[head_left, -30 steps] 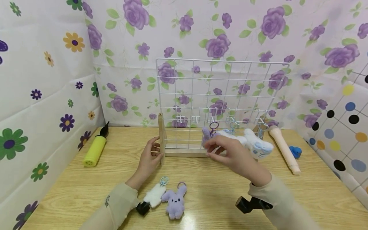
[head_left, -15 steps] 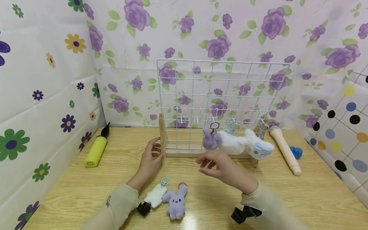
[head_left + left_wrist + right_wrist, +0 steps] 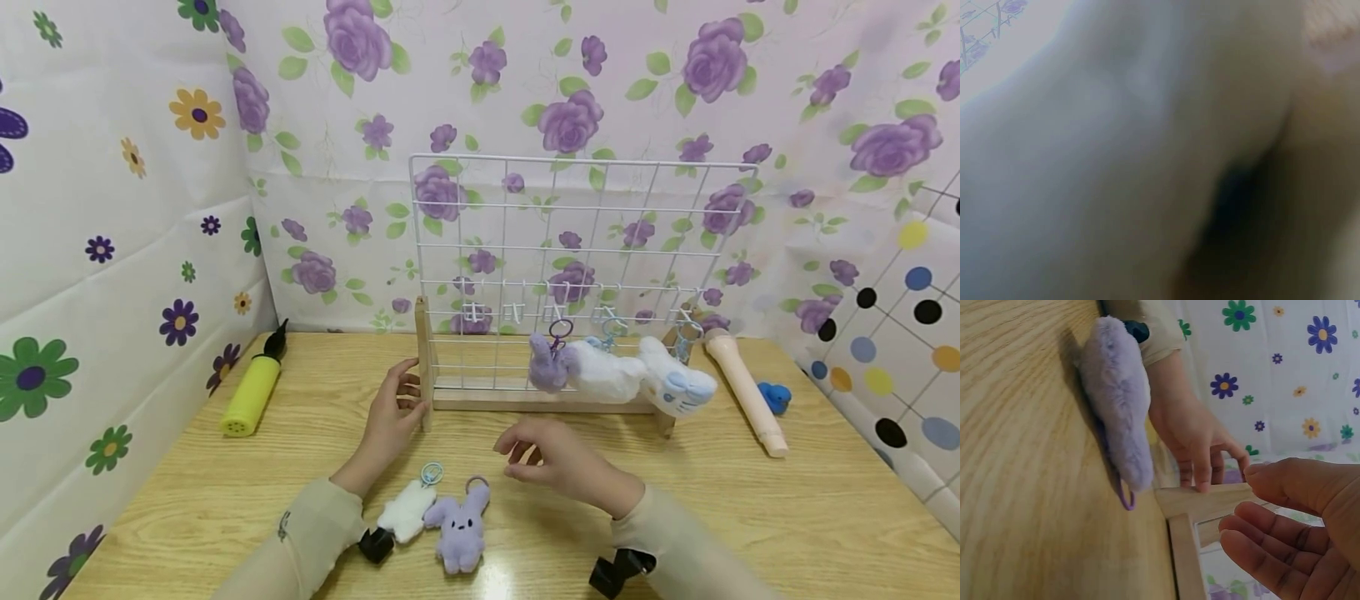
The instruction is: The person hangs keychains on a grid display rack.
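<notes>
My left hand [image 3: 392,412] holds the wooden side post [image 3: 424,362] of a white wire grid rack [image 3: 577,207] at its left end. The right wrist view also shows that left hand [image 3: 1194,434] with its fingertips on the wood. My right hand [image 3: 558,460] is in the air in front of the rack, fingers loosely bent and nothing between them. Below and left of it lie a purple rabbit plush keychain [image 3: 460,533] and a white plush keychain [image 3: 407,510]. Blur fills most of the left wrist view.
From rack hooks hang a purple plush keychain [image 3: 549,364], a white plush keychain [image 3: 609,372] and a white-and-blue one [image 3: 677,382]. A yellow-green pump [image 3: 251,392] lies at the left. At the right are a pale pink tube [image 3: 744,392] and a small blue toy [image 3: 775,397].
My right hand has come away from the hanging purple plush keychain, moving down and left toward the keychains on the table. The left hand stays at the post.
</notes>
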`<state>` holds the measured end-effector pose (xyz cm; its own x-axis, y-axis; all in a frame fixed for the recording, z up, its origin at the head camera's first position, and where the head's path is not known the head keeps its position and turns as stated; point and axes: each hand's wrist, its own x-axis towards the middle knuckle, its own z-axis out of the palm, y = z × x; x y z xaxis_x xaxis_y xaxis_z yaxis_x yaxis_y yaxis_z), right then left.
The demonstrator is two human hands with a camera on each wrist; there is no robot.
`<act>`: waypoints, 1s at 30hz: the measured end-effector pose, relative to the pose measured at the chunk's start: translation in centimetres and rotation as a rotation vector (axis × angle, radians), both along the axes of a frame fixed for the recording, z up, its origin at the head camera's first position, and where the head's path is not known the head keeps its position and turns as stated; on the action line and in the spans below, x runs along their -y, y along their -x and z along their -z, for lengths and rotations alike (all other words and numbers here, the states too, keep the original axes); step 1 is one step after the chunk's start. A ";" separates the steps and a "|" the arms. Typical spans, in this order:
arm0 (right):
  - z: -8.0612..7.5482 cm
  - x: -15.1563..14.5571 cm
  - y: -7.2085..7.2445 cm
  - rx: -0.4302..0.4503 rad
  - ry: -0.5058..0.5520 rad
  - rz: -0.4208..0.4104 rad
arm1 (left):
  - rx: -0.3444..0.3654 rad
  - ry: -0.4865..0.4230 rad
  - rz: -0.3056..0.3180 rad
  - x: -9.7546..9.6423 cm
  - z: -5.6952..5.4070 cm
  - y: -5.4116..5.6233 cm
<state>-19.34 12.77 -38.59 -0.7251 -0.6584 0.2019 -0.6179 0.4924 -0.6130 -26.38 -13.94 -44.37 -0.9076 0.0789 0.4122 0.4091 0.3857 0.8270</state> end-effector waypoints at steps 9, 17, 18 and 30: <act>1.7 1.1 0.6 0.062 -0.030 -0.031 | -0.006 0.001 0.000 0.0 -0.1 -0.1; 2.7 1.8 0.9 0.133 -0.051 -0.035 | -0.027 -0.006 0.008 0.0 -0.1 -0.1; 2.8 1.8 0.9 0.136 -0.058 -0.039 | -0.026 -0.007 0.009 0.0 -0.1 -0.1; 3.4 3.0 1.4 0.101 -0.203 -0.029 | 0.011 -0.027 0.006 0.0 -0.1 0.1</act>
